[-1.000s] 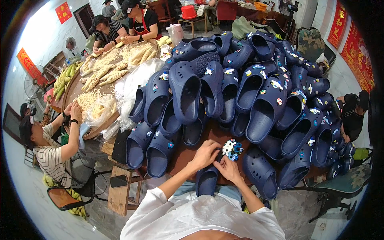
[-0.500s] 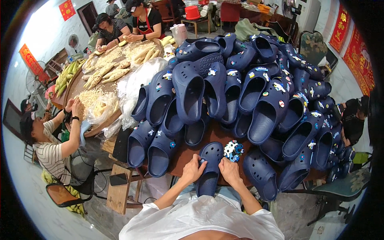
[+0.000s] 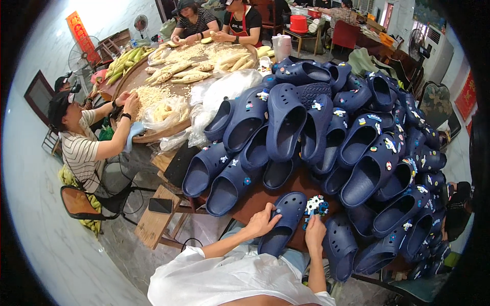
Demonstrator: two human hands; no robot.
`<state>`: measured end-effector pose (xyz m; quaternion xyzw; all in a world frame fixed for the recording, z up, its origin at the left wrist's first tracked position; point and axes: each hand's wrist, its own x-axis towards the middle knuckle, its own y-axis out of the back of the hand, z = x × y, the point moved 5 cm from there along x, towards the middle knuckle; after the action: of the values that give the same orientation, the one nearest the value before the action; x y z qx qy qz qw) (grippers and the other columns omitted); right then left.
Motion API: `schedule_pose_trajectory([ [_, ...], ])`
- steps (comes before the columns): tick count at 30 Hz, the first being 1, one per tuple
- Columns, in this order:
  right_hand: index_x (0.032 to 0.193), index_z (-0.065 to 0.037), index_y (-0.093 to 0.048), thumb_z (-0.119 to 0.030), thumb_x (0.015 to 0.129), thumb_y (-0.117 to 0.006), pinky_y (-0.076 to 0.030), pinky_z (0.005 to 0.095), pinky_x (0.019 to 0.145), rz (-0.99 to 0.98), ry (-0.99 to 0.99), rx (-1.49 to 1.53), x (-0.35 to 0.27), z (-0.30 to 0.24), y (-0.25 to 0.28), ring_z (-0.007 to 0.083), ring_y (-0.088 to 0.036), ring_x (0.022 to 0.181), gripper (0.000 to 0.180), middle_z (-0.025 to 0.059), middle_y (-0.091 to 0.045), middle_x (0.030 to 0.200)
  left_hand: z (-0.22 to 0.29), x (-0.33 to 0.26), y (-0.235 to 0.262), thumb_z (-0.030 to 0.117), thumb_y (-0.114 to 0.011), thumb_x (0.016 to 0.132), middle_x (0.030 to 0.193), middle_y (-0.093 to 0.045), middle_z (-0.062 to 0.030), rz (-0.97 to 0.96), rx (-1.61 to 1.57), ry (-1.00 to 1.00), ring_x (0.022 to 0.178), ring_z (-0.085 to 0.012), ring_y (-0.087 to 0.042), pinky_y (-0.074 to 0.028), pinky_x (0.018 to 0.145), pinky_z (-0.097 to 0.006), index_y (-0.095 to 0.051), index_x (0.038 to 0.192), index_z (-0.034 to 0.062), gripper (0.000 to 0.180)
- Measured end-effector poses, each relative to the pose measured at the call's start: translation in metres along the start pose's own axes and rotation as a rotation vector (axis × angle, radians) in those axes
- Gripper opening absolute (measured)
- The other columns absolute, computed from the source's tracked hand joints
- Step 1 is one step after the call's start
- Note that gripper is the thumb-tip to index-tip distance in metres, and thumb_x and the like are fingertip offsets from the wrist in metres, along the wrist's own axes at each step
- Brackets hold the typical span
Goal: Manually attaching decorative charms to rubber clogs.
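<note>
Dark blue clog [image 3: 283, 224] lying at the near edge of the surface [image 3: 260, 200], toe pointing away, heel hanging toward the lap. Left hand [image 3: 263, 223] clasped over its left rim, fingers curled round the side in a firm hold. Right hand [image 3: 315, 232] just beside the clog's right side, fingers pinched on a small cluster of coloured charms [image 3: 315, 206] held against the surface near the toe. No charm visible yet on this clog's upper, so decorating judged barely begun here. Many clogs in the heap [image 3: 357, 148] beyond already carrying small coloured charms, so a good share judged done; some at the left of the heap looking plain or nearly so, count left impossible to tell. Heap covering most of the brown surface from far edge to right edge, stacked several deep. Past the left edge, a round table [image 3: 153, 135] with husked corn and loose kernels, clear plastic bags [image 3: 224, 89] between it and the heap, people seated round it working. Phone [image 3: 161, 205] on a low wooden stool, pale tiled floor, fan and red hangings on the walls.
</note>
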<state>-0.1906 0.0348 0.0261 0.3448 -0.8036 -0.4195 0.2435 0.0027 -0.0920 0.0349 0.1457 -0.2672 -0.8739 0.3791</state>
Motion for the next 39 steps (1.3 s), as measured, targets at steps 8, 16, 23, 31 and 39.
schedule_pose_trajectory([
  [8,0.109,-0.002,-0.059,-0.023,0.099,-0.055,-0.048,0.0484,0.073,0.155,-0.013,0.035,0.014,-0.012,0.027,0.0414,-0.062,0.085,0.024,0.0205,-0.064,0.098,-0.002,0.005,-0.012,0.024,-0.051,0.1,0.102,-0.065,-0.0307,-0.042,0.098,-0.04,0.092,-0.0507,-0.063,-0.051,0.074,-0.057,-0.04,0.119,0.0017,0.031],
  [16,0.099,-0.003,-0.065,-0.014,0.092,-0.064,-0.049,0.0333,0.062,-0.059,0.184,0.349,-0.006,-0.068,0.017,0.0237,-0.061,0.068,0.013,0.0118,-0.062,0.088,0.007,0.0,-0.001,0.029,-0.059,0.098,0.075,-0.062,-0.019,-0.031,-0.053,0.04,0.068,-0.0378,-0.065,-0.05,0.063,-0.046,-0.043,0.12,0.0024,0.039],
  [23,0.102,-0.005,-0.066,-0.025,0.089,-0.07,-0.05,0.0408,0.074,-0.169,0.327,0.389,0.024,-0.081,0.014,0.0296,-0.061,0.084,0.023,0.0115,-0.062,0.094,-0.001,-0.002,-0.011,0.023,-0.059,0.097,0.082,-0.063,-0.0217,0.053,-0.055,-0.028,0.075,-0.0402,-0.065,-0.05,0.068,-0.048,-0.043,0.123,0.0006,0.038],
  [31,0.118,-0.015,-0.069,-0.028,0.086,-0.069,-0.052,0.0444,0.083,-0.432,0.605,0.016,0.046,-0.099,-0.014,0.033,-0.06,0.103,0.034,0.0131,-0.058,0.107,0.001,-0.01,-0.006,0.02,-0.063,0.095,0.082,-0.061,-0.0163,0.122,-0.198,0.08,0.066,-0.0303,-0.062,-0.05,0.064,-0.04,-0.052,0.113,0.0004,0.029],
  [39,0.095,-0.014,-0.076,-0.029,0.086,-0.067,-0.048,0.042,0.083,-0.54,0.732,-0.02,0.046,-0.112,-0.026,0.0296,-0.058,0.097,0.019,0.009,-0.058,0.097,-0.026,-0.012,-0.013,0.021,-0.072,0.09,0.076,-0.058,-0.003,0.157,-0.385,0.065,0.06,-0.0074,-0.049,-0.043,0.056,-0.025,-0.06,0.098,0.0016,0.024],
])
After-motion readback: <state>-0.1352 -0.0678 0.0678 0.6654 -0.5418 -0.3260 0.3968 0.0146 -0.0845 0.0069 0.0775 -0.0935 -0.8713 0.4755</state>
